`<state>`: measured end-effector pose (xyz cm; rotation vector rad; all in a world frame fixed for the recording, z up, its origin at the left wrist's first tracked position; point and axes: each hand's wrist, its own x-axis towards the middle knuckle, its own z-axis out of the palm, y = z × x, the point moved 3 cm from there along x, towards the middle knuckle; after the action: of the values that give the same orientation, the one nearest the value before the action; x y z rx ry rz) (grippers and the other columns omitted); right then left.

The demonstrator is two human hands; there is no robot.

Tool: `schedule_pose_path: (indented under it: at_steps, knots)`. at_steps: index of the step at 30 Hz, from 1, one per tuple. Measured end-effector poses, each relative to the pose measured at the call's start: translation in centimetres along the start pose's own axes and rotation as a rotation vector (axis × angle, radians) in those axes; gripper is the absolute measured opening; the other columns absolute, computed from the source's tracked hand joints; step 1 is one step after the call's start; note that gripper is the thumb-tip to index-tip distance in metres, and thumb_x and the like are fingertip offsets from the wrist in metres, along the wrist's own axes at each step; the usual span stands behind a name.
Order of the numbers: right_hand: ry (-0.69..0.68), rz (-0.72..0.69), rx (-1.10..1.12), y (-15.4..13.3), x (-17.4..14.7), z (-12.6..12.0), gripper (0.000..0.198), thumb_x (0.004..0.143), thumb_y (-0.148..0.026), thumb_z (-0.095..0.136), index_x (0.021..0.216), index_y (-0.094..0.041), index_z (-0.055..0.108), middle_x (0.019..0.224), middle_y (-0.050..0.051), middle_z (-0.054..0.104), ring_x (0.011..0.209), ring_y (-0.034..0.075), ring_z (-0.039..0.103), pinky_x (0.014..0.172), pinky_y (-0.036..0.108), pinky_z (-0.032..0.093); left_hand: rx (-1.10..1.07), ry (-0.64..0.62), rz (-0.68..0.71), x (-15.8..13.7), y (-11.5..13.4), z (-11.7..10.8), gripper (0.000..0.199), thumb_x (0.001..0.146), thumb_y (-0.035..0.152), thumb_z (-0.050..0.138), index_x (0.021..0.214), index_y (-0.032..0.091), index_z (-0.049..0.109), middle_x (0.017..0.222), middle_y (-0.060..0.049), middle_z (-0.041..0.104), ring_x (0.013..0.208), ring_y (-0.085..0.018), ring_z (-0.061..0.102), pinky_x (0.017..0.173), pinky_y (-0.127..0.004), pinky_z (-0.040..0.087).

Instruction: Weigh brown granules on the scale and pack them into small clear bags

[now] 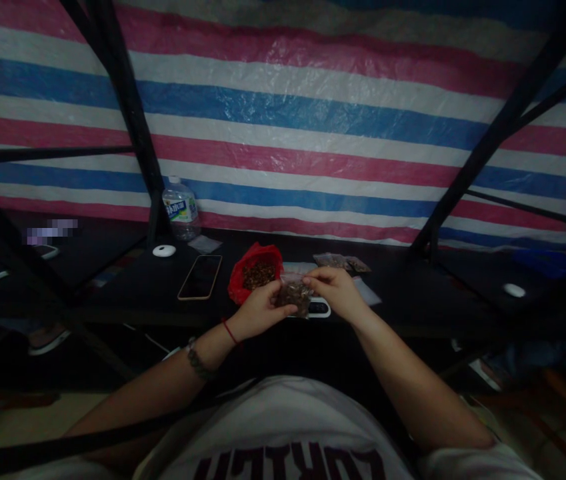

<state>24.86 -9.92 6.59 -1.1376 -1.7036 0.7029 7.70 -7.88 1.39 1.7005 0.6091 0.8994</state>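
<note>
Between my hands is a small clear zip bag (293, 297) with brown bits in it, held above the front of a white digital scale (321, 308). My left hand (259, 309) grips the bag's left side, thumb in front. My right hand (333, 288) pinches its upper right edge. Just left of the bag, a red plastic bag (239, 275) stands open, with brown pieces (259, 275) inside. The held bag and my hands hide most of the scale.
Filled small bags (333, 261) lie behind my right hand, a flat clear bag (367, 291) beside it. To the left are a phone (201, 277), a white case (164, 251), a plastic bottle (181, 210) and another flat bag (205, 243). Black frame posts (130, 113) flank the table.
</note>
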Motion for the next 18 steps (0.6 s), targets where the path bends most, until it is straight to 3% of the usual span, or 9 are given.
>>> schedule_pose_path:
  at_steps: [7,15,18]
  knots:
    - [-0.004,0.025,-0.029,0.3,0.1,0.0,0.021,0.073,-0.036,0.069,0.072,-0.016,0.071,0.062,0.001,0.063,0.056,0.012,0.052,0.054,0.024,0.039,0.073,0.11,0.103,-0.2,1.2,-0.4,0.039,0.073,0.032,0.069,0.106,0.014,0.06,0.103,-0.009,0.067,0.094,-0.021,0.065,0.083,-0.035,0.053]
    - [-0.101,0.006,-0.006,0.7,0.0,0.9,0.017,0.07,-0.031,0.072,0.078,-0.016,0.072,0.069,0.002,0.066,0.061,0.013,0.057,0.057,0.024,0.042,0.059,0.312,0.081,0.2,1.2,-2.0,0.025,0.074,0.037,0.068,0.084,0.014,0.069,0.084,-0.006,0.071,0.079,-0.017,0.065,0.076,-0.03,0.052]
    - [-0.058,-0.004,-0.001,0.8,0.1,0.6,0.016,0.073,-0.031,0.069,0.076,-0.016,0.071,0.068,0.002,0.066,0.061,0.013,0.057,0.058,0.025,0.043,0.043,0.364,0.079,0.3,1.2,-2.4,0.027,0.071,0.038,0.07,0.083,0.014,0.068,0.083,-0.006,0.071,0.077,-0.017,0.065,0.075,-0.03,0.053]
